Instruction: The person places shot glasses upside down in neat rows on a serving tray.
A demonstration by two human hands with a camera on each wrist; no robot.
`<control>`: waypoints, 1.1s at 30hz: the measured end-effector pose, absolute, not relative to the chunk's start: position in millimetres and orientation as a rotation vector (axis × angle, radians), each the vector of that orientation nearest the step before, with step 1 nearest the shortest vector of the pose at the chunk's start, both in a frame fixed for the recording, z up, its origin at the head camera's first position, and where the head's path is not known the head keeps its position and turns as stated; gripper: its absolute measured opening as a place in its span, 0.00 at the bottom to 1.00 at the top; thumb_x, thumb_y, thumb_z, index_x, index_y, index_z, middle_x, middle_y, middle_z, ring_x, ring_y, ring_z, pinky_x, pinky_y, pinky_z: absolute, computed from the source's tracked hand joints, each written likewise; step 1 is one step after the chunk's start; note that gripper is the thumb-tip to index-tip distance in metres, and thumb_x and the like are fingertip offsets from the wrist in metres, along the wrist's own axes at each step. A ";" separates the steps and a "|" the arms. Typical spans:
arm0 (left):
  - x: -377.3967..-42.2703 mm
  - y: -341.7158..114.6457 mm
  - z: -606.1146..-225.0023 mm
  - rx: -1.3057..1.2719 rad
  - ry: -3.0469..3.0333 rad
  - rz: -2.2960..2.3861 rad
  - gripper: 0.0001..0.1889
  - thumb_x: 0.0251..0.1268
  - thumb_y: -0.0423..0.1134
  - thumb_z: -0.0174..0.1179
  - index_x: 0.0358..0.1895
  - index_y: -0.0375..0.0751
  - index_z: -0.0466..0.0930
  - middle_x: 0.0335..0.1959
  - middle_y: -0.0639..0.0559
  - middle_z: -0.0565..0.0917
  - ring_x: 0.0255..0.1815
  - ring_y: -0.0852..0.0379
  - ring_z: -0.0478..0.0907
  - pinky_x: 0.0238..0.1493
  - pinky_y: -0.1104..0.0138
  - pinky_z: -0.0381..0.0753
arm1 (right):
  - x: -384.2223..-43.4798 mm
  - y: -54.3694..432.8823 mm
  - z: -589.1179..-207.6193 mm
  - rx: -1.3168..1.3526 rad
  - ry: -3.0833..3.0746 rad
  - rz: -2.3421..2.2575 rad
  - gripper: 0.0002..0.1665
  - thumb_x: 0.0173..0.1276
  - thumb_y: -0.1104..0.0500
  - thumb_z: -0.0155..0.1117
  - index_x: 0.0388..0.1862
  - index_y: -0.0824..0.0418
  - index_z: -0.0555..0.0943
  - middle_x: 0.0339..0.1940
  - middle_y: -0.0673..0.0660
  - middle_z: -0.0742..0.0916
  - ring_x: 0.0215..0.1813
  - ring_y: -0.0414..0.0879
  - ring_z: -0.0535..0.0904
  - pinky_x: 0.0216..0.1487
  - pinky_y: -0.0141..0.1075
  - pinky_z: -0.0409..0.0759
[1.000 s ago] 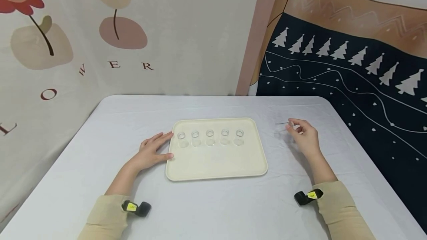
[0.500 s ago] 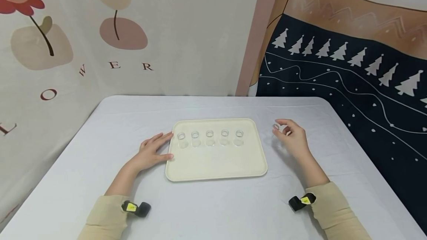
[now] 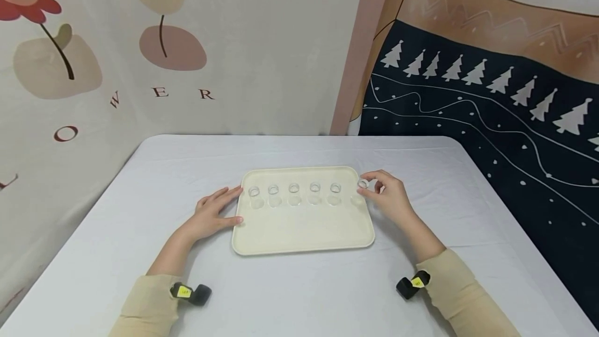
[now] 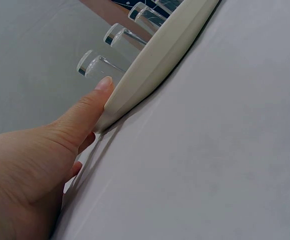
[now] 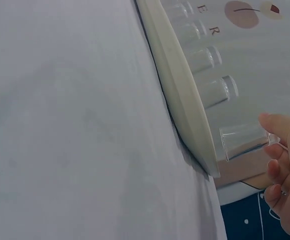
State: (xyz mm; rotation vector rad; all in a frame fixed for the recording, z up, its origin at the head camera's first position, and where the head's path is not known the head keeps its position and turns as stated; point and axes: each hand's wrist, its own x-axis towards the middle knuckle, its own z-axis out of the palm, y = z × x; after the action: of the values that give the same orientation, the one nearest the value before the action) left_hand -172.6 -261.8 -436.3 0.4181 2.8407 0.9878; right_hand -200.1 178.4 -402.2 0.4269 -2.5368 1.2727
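Note:
A row of several small clear glass vials [image 3: 294,196] stands upright along the back half of a cream tray [image 3: 304,230]. My left hand [image 3: 210,216] rests at the tray's left edge, fingers stretched out and thumb [image 4: 87,110] on the rim. With thumb and fingertips, my right hand [image 3: 392,199] pinches another clear vial [image 5: 242,140] by its narrow top, over the tray's right end. The vial hangs upright, in line with the row. In the right wrist view its lower end shows beside the tray's rim [image 5: 185,100].
A white cloth covers the table [image 3: 299,295] around the tray. Behind it hang a pale curtain [image 3: 262,66] with printed flowers and a dark blue cloth [image 3: 468,118] with white trees. Each sleeve carries a small black wrist camera [image 3: 192,293].
My right hand has moved left with the vial, from the bare cloth right of the tray to over the tray's right end. My left hand and the row of vials have stayed put.

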 end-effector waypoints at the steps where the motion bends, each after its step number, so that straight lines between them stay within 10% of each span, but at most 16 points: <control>1: -172.5 -261.9 -436.4 0.418 2.841 0.986 0.45 0.55 0.55 0.67 0.74 0.43 0.58 0.74 0.42 0.59 0.74 0.39 0.43 0.67 0.41 0.32 | -200.2 176.6 -402.4 0.432 -2.543 1.280 0.18 0.57 0.61 0.74 0.47 0.61 0.83 0.41 0.55 0.84 0.30 0.46 0.72 0.25 0.31 0.68; 33: -170.0 -263.4 -434.8 0.403 2.842 0.991 0.45 0.55 0.55 0.67 0.74 0.45 0.57 0.74 0.42 0.58 0.75 0.39 0.42 0.67 0.41 0.32 | -204.9 163.6 -415.5 0.438 -2.648 1.200 0.22 0.58 0.58 0.75 0.51 0.61 0.82 0.43 0.55 0.84 0.27 0.44 0.71 0.23 0.31 0.70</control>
State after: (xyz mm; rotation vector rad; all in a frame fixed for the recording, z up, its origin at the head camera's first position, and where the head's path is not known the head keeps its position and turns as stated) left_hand -170.0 -263.4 -434.8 0.4028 2.8422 0.9912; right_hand -204.9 163.6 -415.5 0.4383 -2.6476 1.2000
